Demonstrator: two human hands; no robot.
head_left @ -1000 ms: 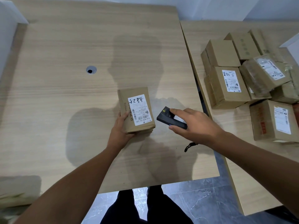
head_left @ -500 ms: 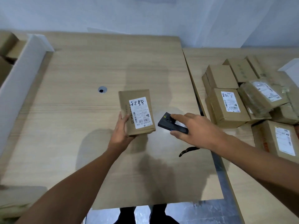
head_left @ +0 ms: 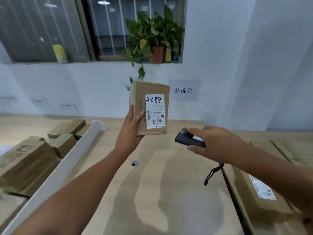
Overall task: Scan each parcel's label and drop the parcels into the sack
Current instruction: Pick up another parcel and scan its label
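Note:
My left hand (head_left: 129, 133) grips a small brown cardboard parcel (head_left: 150, 92) by its lower left corner and holds it upright in the air above the wooden table (head_left: 169, 192). Its white label (head_left: 155, 111) with a handwritten number and barcodes faces me. My right hand (head_left: 218, 144) holds a dark handheld scanner (head_left: 187, 139) to the right of and slightly below the parcel, its front end turned toward the parcel. A black wrist strap (head_left: 212, 173) hangs from it. No sack is in view.
Several brown boxes (head_left: 28, 156) lie at the left behind a white divider (head_left: 59, 173). Another labelled parcel (head_left: 257, 190) lies on the adjoining table at the right. A potted plant (head_left: 152, 34) stands on the window sill ahead. A small cable hole (head_left: 135, 163) is in the tabletop.
My left hand has lifted the parcel off the table and stood it upright at chest height. My view has tilted up toward the wall and window. The scanner hand rose with it.

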